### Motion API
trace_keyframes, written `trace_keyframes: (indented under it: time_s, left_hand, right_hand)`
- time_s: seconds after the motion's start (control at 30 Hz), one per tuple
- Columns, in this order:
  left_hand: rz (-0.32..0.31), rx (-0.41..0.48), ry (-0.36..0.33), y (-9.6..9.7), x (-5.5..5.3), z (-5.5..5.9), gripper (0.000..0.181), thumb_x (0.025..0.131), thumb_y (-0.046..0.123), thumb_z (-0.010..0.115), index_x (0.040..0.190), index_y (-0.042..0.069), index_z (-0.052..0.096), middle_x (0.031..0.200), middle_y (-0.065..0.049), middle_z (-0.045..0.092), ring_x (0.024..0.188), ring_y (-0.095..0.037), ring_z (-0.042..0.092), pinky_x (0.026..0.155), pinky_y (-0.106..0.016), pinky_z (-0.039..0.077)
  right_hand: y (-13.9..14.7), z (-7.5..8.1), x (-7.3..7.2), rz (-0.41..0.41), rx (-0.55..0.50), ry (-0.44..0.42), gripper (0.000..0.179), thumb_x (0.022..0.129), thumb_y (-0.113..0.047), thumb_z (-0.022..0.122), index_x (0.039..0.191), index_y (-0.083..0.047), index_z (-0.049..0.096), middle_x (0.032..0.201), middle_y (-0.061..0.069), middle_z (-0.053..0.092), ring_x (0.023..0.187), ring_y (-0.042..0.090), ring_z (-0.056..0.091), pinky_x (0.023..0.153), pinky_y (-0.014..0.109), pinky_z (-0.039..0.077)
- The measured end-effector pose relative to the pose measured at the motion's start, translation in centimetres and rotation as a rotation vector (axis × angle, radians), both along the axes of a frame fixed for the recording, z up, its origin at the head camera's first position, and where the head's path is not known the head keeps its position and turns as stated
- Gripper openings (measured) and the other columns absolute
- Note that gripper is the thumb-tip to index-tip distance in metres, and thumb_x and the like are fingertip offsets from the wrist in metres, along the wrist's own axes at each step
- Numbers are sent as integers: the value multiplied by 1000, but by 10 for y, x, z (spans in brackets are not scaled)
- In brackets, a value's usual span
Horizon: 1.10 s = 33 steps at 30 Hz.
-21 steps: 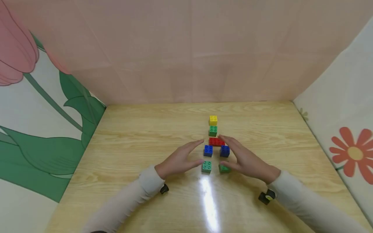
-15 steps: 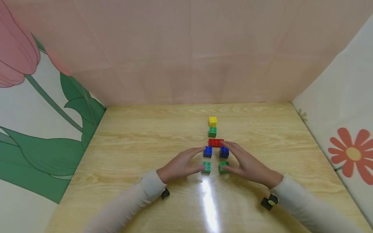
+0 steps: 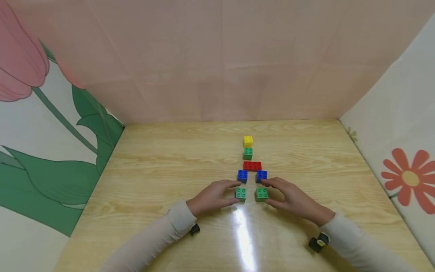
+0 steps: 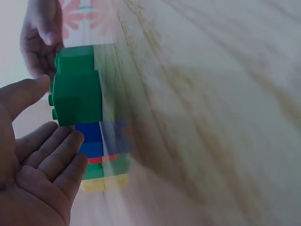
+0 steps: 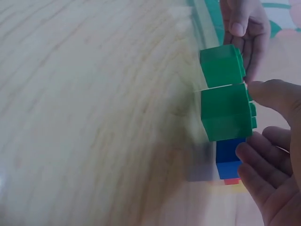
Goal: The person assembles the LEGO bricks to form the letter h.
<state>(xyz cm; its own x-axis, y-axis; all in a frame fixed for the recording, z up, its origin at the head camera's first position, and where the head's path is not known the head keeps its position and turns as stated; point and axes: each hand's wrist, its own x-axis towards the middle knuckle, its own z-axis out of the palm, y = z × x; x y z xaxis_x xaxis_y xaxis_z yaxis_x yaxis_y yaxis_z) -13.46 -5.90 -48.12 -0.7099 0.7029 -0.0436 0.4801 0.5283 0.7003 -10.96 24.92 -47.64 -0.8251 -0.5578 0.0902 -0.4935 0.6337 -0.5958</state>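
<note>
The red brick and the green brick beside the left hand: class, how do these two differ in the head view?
Shape: the red brick is oblong, while the green brick is squarish from above.
Place: the green brick is beside the left hand; the red brick lies farther off, beyond the blue bricks.
Shared: both are studded bricks resting on the table.

looks like a screened-off tabletop booth (image 3: pixel 299 87). shows a wood-grain table (image 3: pixel 163 158), pinkish backdrop (image 3: pixel 217 56), side panels (image 3: pixel 391 121) with printed flowers (image 3: pixel 410 178).
</note>
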Motion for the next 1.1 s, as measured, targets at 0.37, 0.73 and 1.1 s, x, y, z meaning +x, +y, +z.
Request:
trace_keyframes:
  time_s: [0.37,0.73,1.1]
  left_hand:
    - [32,-31,-77,4,0,1,51,92,34,69,138,18,54,137,6,54,128,-10,47,105,-31,39]
    - [48,-47,-67,6,-2,1,46,92,29,69,135,17,57,132,7,58,124,-8,50,103,-29,41]
    - [62,-31,-89,6,-2,1,43,92,27,69,133,17,59,130,9,59,122,-6,52,102,-28,41]
  right_hand:
    - [-1,-5,2,-23,13,-48,51,87,-27,76,132,-13,57,123,-6,59,111,15,60,92,36,51]
    - [-1,-7,2,-13,6,-27,42,88,-25,75,126,-16,60,118,-7,61,108,16,62,89,36,52]
    - [-3,-5,2,-6,-1,2,39,87,-26,76,123,-19,62,116,-9,62,105,11,63,88,33,53]
